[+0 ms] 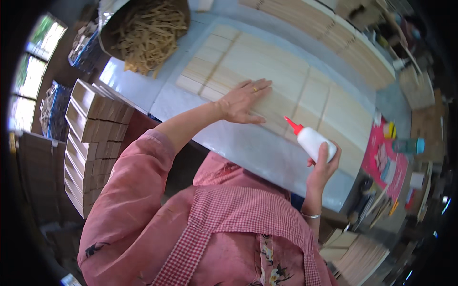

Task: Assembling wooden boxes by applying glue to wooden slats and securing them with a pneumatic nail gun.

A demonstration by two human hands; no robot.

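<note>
A white squeeze bottle with a red pointed nozzle is gripped in my right hand, its tip slanting up and left just over the near edge of some wooden boards. My left hand, a ring on one finger, lies flat with fingers stretched on the pale thin wooden boards. These boards lie side by side across the blue-grey table, with narrow darker lines crossing them. Whether any glue is on the wood cannot be made out.
At the back left stands a bin full of thin wood strips. Stacked wooden boxes rise left of the table. Long wood pieces line its far edge. At right are a pink sheet and a teal bottle.
</note>
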